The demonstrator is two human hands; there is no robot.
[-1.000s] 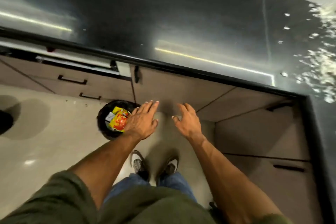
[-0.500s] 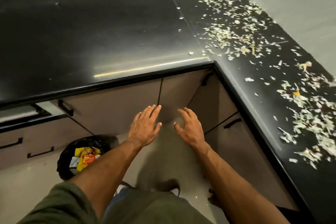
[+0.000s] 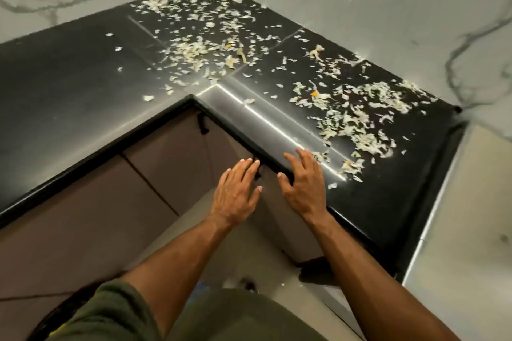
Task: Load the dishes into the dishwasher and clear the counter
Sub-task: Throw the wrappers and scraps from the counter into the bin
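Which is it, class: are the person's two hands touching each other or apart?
Apart. The head view shows cabinet front and floor between the left hand and right hand.

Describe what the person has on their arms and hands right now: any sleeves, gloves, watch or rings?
Both forearms are bare, with no sleeves reaching them. The left hand and right hand show no gloves, watch or rings. An olive-green garment shows at the bottom of the view.

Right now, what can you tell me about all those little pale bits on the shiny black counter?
The pale shredded scraps, whitish-green with a few orange flecks, look like chopped vegetable. They lie scattered loose over the corner and right-hand run of the glossy black L-shaped counter, thickest toward the wall. Neither hand touches them.
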